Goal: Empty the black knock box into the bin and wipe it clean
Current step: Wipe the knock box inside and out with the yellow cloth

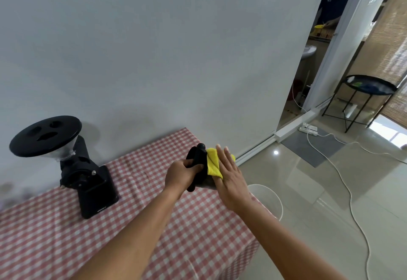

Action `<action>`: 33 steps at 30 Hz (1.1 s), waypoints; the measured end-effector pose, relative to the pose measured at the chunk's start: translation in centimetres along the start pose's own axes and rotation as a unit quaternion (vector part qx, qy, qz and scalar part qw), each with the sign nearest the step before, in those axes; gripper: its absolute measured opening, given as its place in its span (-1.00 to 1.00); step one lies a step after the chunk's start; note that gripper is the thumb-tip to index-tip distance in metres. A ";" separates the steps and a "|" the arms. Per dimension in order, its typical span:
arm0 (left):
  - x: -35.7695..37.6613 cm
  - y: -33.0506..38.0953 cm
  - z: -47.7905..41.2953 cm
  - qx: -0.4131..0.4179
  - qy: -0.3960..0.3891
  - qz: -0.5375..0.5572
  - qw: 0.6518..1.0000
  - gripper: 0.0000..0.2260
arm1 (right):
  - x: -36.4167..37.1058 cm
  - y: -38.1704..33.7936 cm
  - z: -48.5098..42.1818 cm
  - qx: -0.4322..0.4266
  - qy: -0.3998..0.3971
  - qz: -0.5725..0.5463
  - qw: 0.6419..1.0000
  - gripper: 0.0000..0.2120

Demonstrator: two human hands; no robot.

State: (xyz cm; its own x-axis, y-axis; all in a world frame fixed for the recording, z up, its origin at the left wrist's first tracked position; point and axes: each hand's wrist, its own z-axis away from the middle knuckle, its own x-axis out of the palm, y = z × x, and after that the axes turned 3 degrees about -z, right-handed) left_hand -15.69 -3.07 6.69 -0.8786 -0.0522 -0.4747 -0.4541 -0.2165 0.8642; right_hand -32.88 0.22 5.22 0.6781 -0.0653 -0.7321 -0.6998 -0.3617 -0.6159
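My left hand (179,175) grips the black knock box (198,165) and holds it tilted on its side above the right end of the table. A folded yellow cloth (213,164) lies against the box's open side. My right hand (231,176) presses the cloth against the box with flat, extended fingers. The white bin (267,198) stands on the floor just past the table's right edge, below my right forearm; only its rim shows.
A black coffee grinder (88,182) with a wide hopper lid stands at the table's left on the red-checked tablecloth (66,235). A white cable (352,202) runs across the tiled floor. A round black side table (370,88) stands near an open doorway.
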 end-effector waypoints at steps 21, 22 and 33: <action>-0.6 0.0 0.0 0.081 -0.022 -0.031 0.996 -0.53 | -1.1 -1.1 -1.4 0.093 -0.034 -0.098 0.990 -0.54; -0.5 0.0 0.0 0.083 -0.025 -0.031 0.996 -0.53 | -1.5 -1.1 -1.6 0.120 -0.024 -0.121 0.985 -0.55; -0.1 -0.4 0.3 0.131 -0.079 -0.035 0.988 -0.53 | -2.9 -1.2 -2.9 0.233 -0.027 -0.217 0.948 -0.43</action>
State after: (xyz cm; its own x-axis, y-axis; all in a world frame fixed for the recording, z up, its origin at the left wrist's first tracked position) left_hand -15.45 -2.66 6.44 -0.8461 0.1112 -0.5213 -0.5196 0.0461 0.8532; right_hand -33.35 -1.88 8.94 0.9206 0.0484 -0.3875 -0.3905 0.1070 -0.9144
